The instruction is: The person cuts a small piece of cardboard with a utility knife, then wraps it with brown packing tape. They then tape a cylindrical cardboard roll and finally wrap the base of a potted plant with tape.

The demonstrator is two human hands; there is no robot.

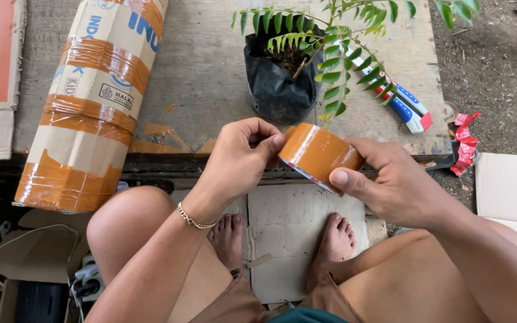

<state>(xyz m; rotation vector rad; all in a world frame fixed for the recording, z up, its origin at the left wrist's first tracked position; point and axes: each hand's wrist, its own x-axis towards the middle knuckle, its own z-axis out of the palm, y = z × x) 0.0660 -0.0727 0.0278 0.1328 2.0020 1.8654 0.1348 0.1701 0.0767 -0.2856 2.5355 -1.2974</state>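
My right hand (384, 179) grips a roll of brown packing tape (318, 152) in front of me, thumb on its near edge. My left hand (237, 158) pinches the roll's left edge with thumb and fingers; a chain bracelet sits on that wrist. A small plant in a black grow bag (279, 81) stands on the worn wooden board (204, 66) just beyond the roll. A cardboard tube wrapped in bands of brown tape (88, 107) lies on the board at the left.
A blue, white and red utility knife (405, 101) lies on the board behind the plant's leaves. Red wrapper scraps (465, 143) sit at the board's right end. Flat cardboard (288, 227) lies under my bare feet. Boxes and cables are at lower left.
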